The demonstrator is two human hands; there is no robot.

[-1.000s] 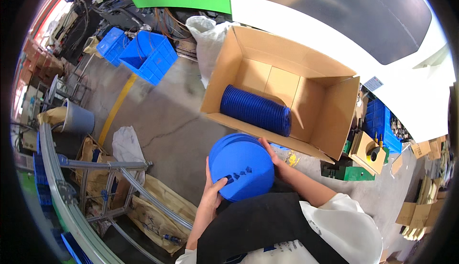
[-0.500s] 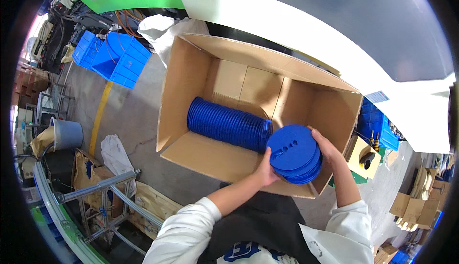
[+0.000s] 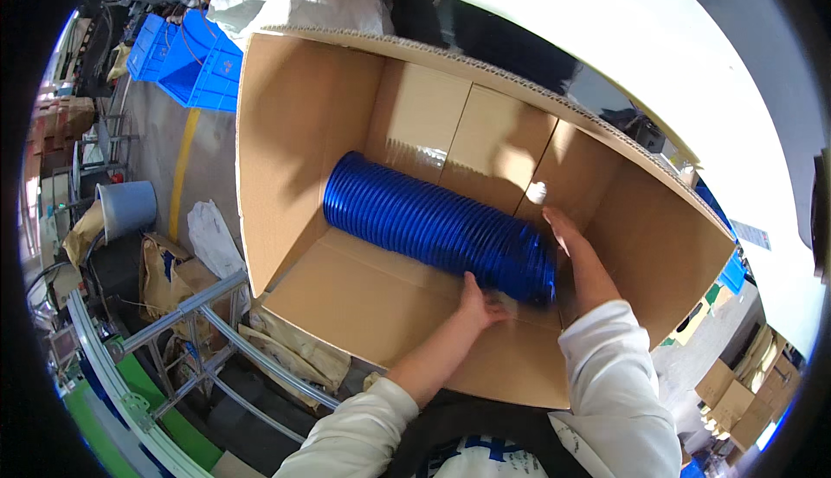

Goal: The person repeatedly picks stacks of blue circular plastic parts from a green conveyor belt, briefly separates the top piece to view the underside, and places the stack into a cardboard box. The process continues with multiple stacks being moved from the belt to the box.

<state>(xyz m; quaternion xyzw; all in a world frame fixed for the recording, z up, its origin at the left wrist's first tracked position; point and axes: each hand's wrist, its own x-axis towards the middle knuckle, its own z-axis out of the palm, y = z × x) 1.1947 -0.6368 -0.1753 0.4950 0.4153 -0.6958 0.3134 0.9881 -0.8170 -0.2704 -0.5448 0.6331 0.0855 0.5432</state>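
Observation:
A long row of stacked blue round plastic discs lies on its side in an open cardboard box, slanting from the left wall toward the lower right. Beside the near edge of the row's right part is my left hand, fingers spread and slightly blurred, holding nothing. My right hand reaches past the row's right end on the far side, fingers stretched out and without anything in them. Whether either hand touches the discs is hard to see. The rightmost discs are smeared by motion.
White and grey machine panels overhang the box's far side. At left are blue plastic bins, a grey-blue bucket and a metal tube frame. A white sack lies behind the box. Cardboard boxes stand at lower right.
The short disc stack that both hands held has been lowered into the box at the row's right end and let go. The row is longer, and my view has moved closer to the box.

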